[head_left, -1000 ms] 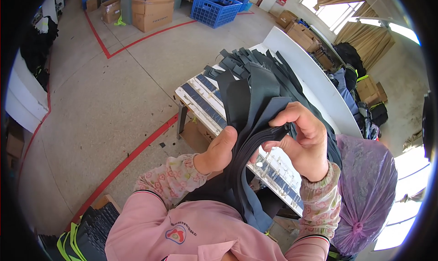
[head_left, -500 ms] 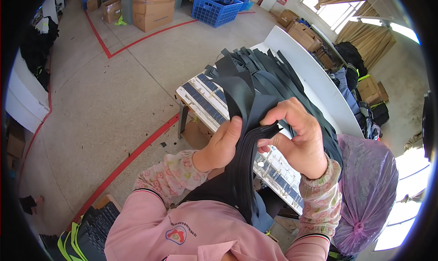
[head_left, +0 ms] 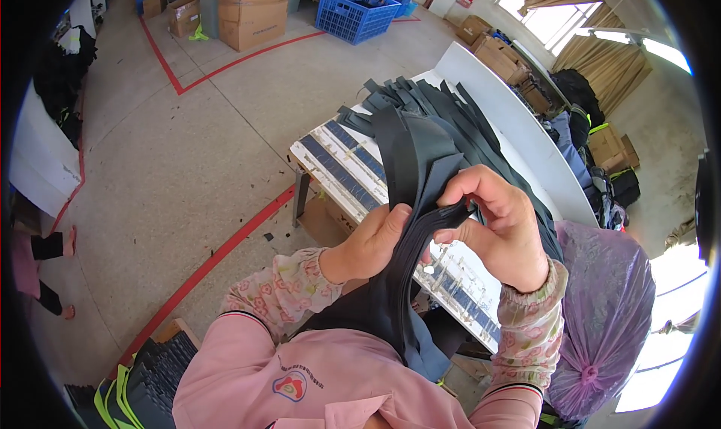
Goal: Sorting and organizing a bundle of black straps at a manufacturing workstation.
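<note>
My left hand [head_left: 364,247] is closed around a thick stack of dark grey fabric strips [head_left: 396,282], its thumb pressed on the near side. The stack hangs down in front of my body, and a few upper strips curl over above the hands. At the stack's upper right, my right hand [head_left: 511,230] pinches the bunched strip ends between thumb and fingers. Behind my hands, a pile of similar dark strips [head_left: 469,125] lies across the table [head_left: 334,185].
A white panel [head_left: 526,125] borders the table's far right side. To the right sits a purple plastic bag [head_left: 604,316]. A blue crate [head_left: 357,16] and a cardboard box [head_left: 255,20] stand on the floor at the back. A person [head_left: 49,245] is partly visible at the left edge.
The upper strips have swung and folded over nearer the stack, and both hands have shifted slightly right and down. More of the person at the left edge now shows.
</note>
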Tool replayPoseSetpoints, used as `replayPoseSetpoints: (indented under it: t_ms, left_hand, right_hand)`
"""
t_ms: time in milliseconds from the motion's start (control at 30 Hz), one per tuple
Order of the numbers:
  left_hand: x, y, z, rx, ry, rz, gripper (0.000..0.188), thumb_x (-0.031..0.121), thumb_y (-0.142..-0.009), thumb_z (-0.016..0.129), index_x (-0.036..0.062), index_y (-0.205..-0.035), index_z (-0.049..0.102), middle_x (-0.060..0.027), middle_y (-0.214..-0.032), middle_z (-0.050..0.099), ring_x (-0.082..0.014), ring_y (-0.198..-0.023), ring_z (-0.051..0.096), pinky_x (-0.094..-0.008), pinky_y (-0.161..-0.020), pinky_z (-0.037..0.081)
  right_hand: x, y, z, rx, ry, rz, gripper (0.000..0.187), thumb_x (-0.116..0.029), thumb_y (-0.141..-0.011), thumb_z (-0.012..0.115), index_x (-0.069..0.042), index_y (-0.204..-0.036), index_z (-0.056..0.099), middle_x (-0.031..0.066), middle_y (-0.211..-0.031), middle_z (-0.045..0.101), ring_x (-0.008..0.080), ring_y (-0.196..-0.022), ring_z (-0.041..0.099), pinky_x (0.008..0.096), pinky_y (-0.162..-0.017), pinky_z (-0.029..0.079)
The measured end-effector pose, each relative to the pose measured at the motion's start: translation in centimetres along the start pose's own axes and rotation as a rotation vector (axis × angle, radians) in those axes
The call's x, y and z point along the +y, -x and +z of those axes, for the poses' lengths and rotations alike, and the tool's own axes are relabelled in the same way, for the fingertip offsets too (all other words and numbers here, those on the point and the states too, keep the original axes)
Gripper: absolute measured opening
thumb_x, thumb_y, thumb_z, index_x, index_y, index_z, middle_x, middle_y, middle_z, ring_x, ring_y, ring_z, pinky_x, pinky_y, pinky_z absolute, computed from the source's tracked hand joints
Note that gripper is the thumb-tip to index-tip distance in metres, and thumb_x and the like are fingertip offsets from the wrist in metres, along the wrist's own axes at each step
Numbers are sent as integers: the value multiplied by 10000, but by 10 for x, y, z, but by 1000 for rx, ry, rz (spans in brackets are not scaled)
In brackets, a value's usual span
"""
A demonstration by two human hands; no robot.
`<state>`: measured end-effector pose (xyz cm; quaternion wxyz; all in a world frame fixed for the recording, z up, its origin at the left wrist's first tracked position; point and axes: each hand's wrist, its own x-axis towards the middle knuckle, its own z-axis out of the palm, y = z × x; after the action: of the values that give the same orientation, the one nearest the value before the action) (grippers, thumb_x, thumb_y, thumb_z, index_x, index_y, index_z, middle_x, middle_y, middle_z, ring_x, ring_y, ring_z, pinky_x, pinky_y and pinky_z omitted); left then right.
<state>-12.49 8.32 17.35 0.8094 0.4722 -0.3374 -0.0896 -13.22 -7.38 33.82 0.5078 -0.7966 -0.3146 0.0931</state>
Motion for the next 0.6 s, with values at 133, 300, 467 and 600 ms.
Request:
replayPoseSetpoints:
  t_ms: [133, 300, 467, 600]
  left_hand:
    - [18, -13, 11, 349, -48, 110, 727, 573, -1044, 177, -36, -1261, 510, -221, -1163, 635, -254, -989, 664, -388, -893, 542]
    - [23, -19, 5, 294, 237, 202, 775, 628, -1019, 174, -29, -1271, 500, -262, -1259, 593, -328, -1132, 623, -448, -992, 494]
    - [36, -21, 14, 287, 229, 208, 700, 551, -1055, 206, -29, -1266, 534, -131, -1206, 627, -181, -1116, 603, -315, -990, 479]
    - [24, -22, 13, 268, 112, 207, 648, 485, -1080, 214, -42, -1244, 555, -89, -1200, 621, -146, -1073, 592, -287, -968, 459]
  right_hand:
    - [4, 8, 4, -15, 274, -65, 278, 102, -731, 736, -18, -942, 601, 63, -888, 622, 176, -835, 635, 307, -768, 512]
    - [20, 14, 23, -6, 330, -43, 306, 61, -704, 762, -53, -940, 605, 96, -897, 630, 309, -877, 603, 363, -803, 497]
    - [9, 14, 12, 110, 448, -110, 335, 53, -687, 781, -41, -971, 629, 95, -891, 632, 298, -865, 599, 347, -755, 494]
    - [-3, 6, -10, 280, 429, -193, 318, 13, -692, 818, -28, -949, 635, 44, -874, 639, 167, -775, 584, 280, -713, 470]
